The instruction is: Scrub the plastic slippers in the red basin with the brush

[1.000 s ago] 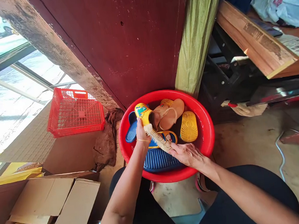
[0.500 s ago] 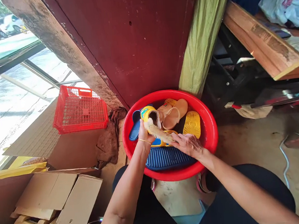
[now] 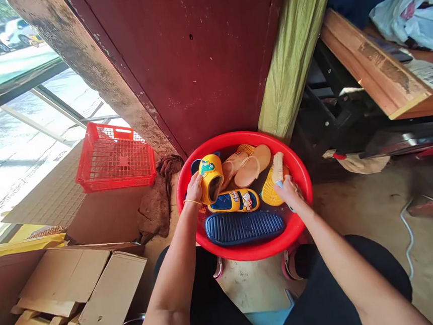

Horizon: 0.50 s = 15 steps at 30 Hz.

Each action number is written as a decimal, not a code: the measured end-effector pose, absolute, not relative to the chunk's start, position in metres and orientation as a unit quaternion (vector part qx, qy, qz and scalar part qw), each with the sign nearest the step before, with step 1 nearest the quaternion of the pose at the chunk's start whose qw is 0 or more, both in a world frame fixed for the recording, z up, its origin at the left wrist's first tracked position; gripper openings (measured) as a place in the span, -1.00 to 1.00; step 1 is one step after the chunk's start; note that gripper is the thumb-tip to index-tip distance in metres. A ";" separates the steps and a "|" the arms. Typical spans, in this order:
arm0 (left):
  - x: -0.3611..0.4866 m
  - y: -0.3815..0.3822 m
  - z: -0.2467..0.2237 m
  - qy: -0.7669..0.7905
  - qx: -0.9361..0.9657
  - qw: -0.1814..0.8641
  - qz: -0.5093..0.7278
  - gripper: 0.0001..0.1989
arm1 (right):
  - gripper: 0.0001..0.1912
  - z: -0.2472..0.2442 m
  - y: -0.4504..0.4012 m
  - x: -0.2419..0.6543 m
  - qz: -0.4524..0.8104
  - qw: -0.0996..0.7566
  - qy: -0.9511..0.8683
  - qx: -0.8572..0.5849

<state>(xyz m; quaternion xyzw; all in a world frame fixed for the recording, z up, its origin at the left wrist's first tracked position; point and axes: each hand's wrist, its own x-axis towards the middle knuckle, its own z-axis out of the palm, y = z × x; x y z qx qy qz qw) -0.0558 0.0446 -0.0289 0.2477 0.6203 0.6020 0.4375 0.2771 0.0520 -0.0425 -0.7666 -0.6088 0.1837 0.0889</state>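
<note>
My left hand (image 3: 193, 189) is closed on a yellow slipper (image 3: 211, 170) with a green dinosaur picture, raised over the left side of a red basin (image 3: 304, 175). On the basin's right side, my right hand (image 3: 289, 192) grips a scrub brush (image 3: 278, 166) with pale bristles and a light blue handle. Below the brush lies another yellow slipper (image 3: 268, 191), partly covered. A yellow and blue slipper (image 3: 235, 201) and a dark blue slipper (image 3: 245, 227), sole up, lie nearer me. Beige sandals (image 3: 252, 165) rest behind them.
A red plastic crate (image 3: 115, 158) stands left of the basin, beside a brown cloth (image 3: 156, 208). Cardboard boxes (image 3: 63, 282) lie at the lower left. Behind the basin is a dark red door (image 3: 189, 69); a green curtain (image 3: 288, 70) and wooden table (image 3: 378, 67) are to the right.
The brush has left the yellow slipper and moved right with my right hand, bristles now upward. My left hand has turned the slipper and shifted it slightly left.
</note>
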 end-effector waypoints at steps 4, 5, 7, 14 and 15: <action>-0.060 0.037 -0.019 0.631 0.296 0.348 0.626 -0.56 | -0.01 -0.059 0.055 0.275 0.318 0.127 -0.519 -0.783; -0.057 0.034 -0.014 0.629 0.318 0.313 0.637 -0.53 | 0.01 -0.062 0.056 0.276 0.345 0.138 -0.499 -0.783; -0.048 0.029 -0.006 0.614 0.380 0.255 0.643 -0.53 | -0.05 -0.066 0.058 0.280 0.375 0.156 -0.474 -0.781; -0.005 0.027 -0.012 0.666 0.670 0.096 0.312 -0.64 | -0.54 -0.066 0.061 0.283 0.361 0.148 -0.486 -0.782; -0.003 0.028 -0.014 0.672 0.689 0.067 0.263 -0.63 | -0.55 -0.065 0.060 0.281 0.354 0.152 -0.493 -0.780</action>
